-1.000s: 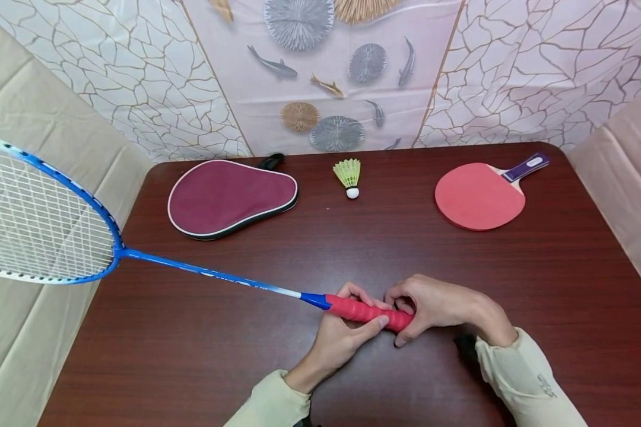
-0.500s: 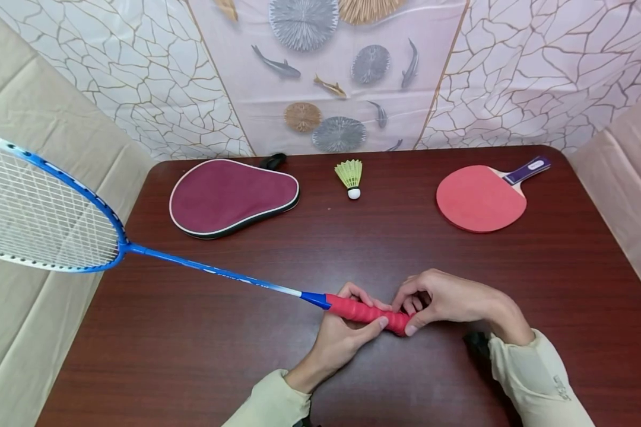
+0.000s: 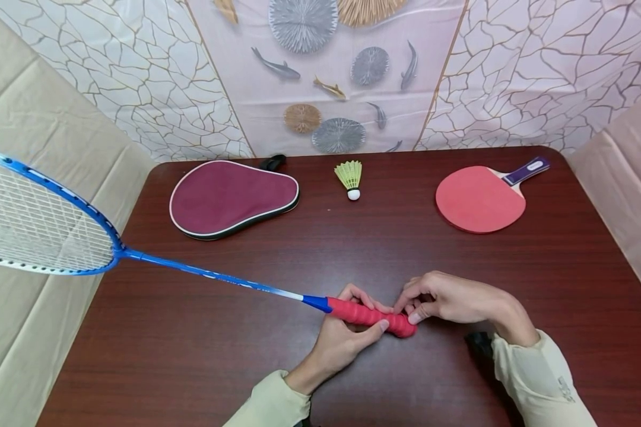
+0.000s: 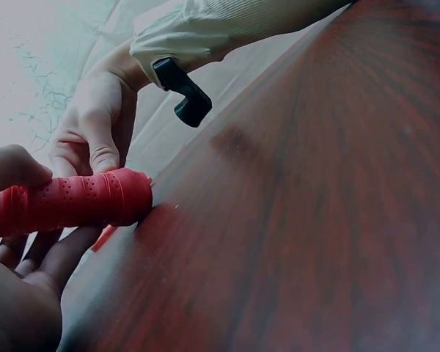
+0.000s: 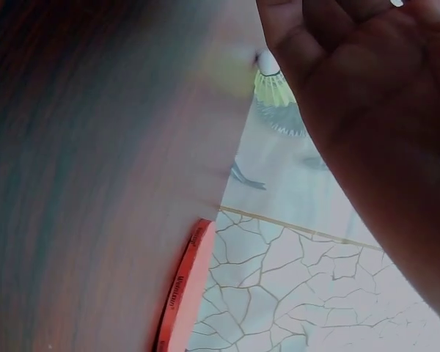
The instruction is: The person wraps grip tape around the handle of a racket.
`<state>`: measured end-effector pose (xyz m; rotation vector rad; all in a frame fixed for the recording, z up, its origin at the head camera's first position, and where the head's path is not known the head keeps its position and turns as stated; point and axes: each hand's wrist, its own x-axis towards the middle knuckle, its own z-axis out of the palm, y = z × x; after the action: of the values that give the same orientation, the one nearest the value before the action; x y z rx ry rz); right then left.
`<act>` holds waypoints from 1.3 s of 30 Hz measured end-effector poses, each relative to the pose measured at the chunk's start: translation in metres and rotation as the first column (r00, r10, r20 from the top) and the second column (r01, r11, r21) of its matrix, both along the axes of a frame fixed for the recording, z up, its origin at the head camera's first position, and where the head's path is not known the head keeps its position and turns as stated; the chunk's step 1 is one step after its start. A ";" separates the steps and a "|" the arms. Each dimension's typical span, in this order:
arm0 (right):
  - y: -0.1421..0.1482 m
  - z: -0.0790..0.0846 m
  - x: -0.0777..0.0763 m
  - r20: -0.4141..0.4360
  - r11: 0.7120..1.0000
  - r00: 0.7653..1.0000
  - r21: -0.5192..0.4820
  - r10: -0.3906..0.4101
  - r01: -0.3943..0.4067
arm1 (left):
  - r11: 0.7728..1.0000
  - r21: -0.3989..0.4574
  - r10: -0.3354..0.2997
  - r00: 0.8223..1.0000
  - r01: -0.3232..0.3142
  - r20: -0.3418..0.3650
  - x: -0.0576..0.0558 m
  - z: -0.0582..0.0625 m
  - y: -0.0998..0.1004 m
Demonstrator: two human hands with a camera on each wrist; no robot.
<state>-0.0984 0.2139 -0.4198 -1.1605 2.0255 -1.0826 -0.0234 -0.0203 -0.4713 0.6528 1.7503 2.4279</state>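
My left hand point(image 3: 338, 344) holds a blue-and-white badminton racket point(image 3: 213, 274) by its ridged red grip point(image 3: 360, 313), the thumb along the near side. The strung head reaches past the left edge of the head view. At the butt end my right hand point(image 3: 456, 299) pinches the grip with thumb and fingertips. In the left wrist view the perforated red wrap point(image 4: 73, 202) shows close up, the right thumb point(image 4: 104, 155) pressing on it from above. A short red strip point(image 4: 103, 238) hangs under the butt. The right wrist view shows only the right palm point(image 5: 389, 95), its fingertips out of frame.
On the dark wooden table point(image 3: 165, 344) lie a maroon paddle case point(image 3: 227, 198) at the back left, a yellow shuttlecock point(image 3: 349, 177) at the back middle, and a red table tennis paddle point(image 3: 481, 198) at the back right. Patterned cloth point(image 3: 331, 71) hangs behind the table.
My right hand has shifted slightly right and its thumb has come up from below the butt onto the grip. The racket head has tilted a little up, then down. The left hand keeps its hold.
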 end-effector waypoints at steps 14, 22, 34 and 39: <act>-0.009 0.002 0.004 -0.061 0.984 0.991 0.124 -0.120 0.127 | 0.999 -0.024 -0.026 0.999 0.025 -0.029 0.003 0.018 -0.002; -0.010 -0.005 0.000 0.056 0.981 0.990 0.153 -0.132 0.122 | 0.998 -0.043 -0.052 0.999 0.052 0.006 0.000 0.012 -0.004; -0.014 -0.008 -0.006 0.120 0.973 0.985 0.208 -0.123 0.096 | 0.995 -0.042 -0.086 0.996 0.087 0.039 -0.004 -0.005 -0.005; -0.010 -0.009 -0.005 0.098 0.967 0.981 0.209 -0.167 0.144 | 0.995 -0.024 -0.098 0.994 0.099 0.039 -0.005 -0.008 -0.004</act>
<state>-0.1033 0.2037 -0.4286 -0.8294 2.1067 -0.9673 -0.0283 -0.0241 -0.4792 0.6696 1.6903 2.3340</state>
